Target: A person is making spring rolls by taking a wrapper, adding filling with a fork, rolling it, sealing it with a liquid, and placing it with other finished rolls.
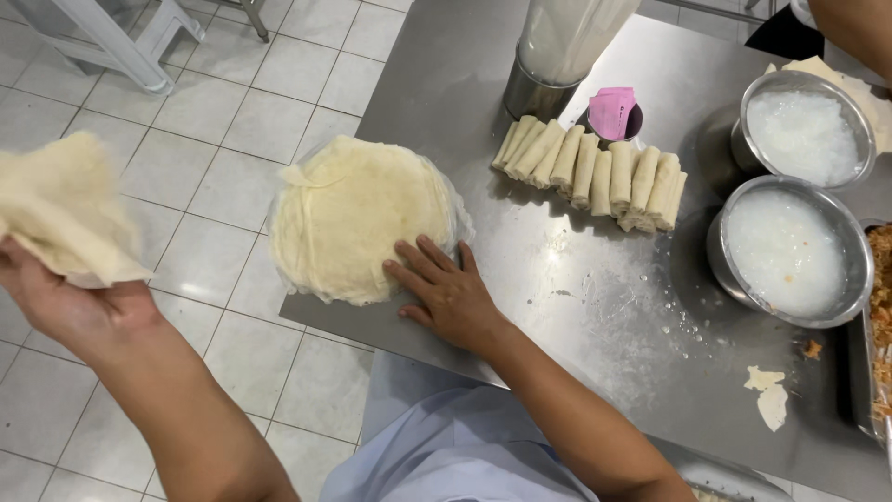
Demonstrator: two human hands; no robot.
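Note:
A round stack of thin pale wrappers [348,214] lies at the near left corner of a steel table [595,307]. My right hand [444,288] rests flat on the stack's right edge, fingers spread, holding nothing. My left hand [65,302] is raised off to the left over the tiled floor and grips a loose, crumpled wrapper sheet [60,209]. A row of several rolled spring rolls [599,172] lies side by side at the table's middle.
Two steel bowls of white paste [790,251] [806,135] stand at the right, beside a tray of orange filling [878,316]. A steel cup with a plastic bag [553,65] and a small cup holding a pink packet [613,112] stand behind the rolls. Another person's arm [855,28] is at the top right.

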